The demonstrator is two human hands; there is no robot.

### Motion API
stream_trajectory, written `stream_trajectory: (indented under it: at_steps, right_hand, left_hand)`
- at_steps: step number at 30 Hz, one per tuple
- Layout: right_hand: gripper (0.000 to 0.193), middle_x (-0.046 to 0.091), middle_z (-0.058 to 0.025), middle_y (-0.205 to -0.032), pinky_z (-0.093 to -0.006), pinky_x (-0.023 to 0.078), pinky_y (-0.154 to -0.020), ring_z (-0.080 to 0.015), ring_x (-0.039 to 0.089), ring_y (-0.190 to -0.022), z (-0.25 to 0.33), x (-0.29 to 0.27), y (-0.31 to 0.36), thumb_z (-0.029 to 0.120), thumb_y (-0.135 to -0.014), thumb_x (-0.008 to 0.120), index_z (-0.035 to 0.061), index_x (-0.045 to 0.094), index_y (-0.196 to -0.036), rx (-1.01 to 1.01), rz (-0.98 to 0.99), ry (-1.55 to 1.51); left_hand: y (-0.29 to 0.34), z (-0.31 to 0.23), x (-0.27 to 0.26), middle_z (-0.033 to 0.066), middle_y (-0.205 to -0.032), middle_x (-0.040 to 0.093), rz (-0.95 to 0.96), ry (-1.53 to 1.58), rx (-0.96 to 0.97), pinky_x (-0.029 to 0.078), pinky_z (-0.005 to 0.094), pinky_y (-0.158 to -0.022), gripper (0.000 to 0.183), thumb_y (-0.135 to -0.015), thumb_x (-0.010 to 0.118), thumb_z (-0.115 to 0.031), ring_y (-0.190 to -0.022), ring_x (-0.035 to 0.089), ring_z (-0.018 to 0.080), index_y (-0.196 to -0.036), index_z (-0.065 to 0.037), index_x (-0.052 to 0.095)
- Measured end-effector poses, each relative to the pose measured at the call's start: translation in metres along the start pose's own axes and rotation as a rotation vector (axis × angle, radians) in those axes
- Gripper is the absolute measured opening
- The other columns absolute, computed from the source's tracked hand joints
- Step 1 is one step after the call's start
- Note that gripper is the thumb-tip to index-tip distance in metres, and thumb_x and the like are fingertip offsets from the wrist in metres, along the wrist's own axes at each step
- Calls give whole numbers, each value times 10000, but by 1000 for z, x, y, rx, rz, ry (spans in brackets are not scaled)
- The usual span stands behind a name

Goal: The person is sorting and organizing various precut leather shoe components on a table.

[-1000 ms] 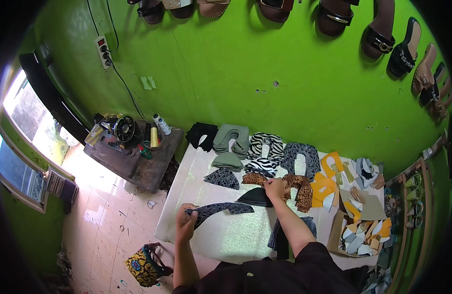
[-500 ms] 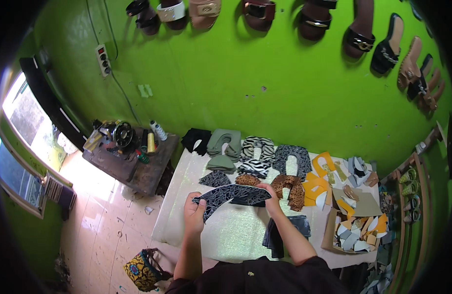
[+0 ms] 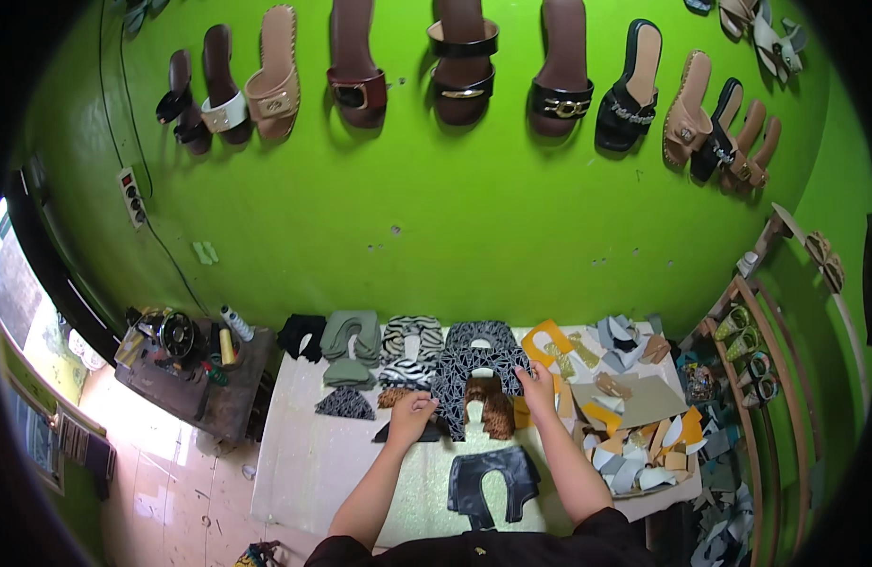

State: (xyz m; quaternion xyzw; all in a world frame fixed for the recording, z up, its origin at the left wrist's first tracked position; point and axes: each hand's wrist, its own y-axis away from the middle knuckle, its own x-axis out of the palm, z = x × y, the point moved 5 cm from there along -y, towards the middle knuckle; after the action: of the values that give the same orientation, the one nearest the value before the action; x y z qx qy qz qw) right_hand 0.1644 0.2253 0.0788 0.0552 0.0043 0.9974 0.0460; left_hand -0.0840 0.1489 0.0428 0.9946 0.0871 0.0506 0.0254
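Note:
A U-shaped piece of black material with a pale line pattern (image 3: 449, 402) hangs between my hands, its arch toward the wall. My left hand (image 3: 412, 419) is closed at its left leg, while my right hand (image 3: 537, 386) pinches its right edge. Through its opening shows a brown leopard-print U-shaped piece (image 3: 495, 418), partly covered. Just beyond is a stack of grey patterned pieces (image 3: 480, 331). A dark flat piece (image 3: 395, 435) lies partly under my left hand. Nearer to me rests a black U-shaped piece (image 3: 464, 483).
Green and zebra-print piles (image 3: 412, 335) line the table's far side. A box of offcuts (image 3: 634, 463) stands at the right, beside yellow cut pieces (image 3: 546, 340). At the left is a sewing machine (image 3: 176, 333) on a small table. Sandals (image 3: 459, 94) hang on the green wall.
The patterned piece has gone from being held up sideways to lying arch-away over the leopard-print piece. My hands moved toward the far side. The view has tilted up, showing more wall.

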Motion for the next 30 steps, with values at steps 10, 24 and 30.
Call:
stream_trajectory:
  at_steps: [10, 24, 30]
  right_hand:
    - [176, 614, -61, -672, -315, 407, -608, -194, 560, -612, -65, -20, -130, 204, -762, 653, 43, 642, -834, -97, -215, 517]
    - [238, 630, -10, -800, -554, 211, -905, -232, 555, -908, -103, 0, -165, 223, -769, 645, 175, 606, -999, -62, -241, 943]
    - [218, 531, -41, -1000, -543, 217, -899, -243, 456, -1023, -76, 23, -125, 212, -775, 594, 163, 580, -987, -482, -312, 1029]
  left_hand:
    - [-140, -24, 40, 94, -752, 618, -179, -1067, 319, 450, 371, -697, 201, -724, 664, -316, -730, 596, 260, -747, -122, 713]
    - [-186, 39, 45, 55, -921, 513, -212, -1425, 346, 213, 578, -945, 185, -757, 629, -314, -967, 453, 250, -744, -147, 706]
    - [-168, 27, 54, 41, -914, 489, -240, -1402, 472, 238, 554, -916, 168, -754, 646, -291, -966, 446, 242, -817, -135, 643]
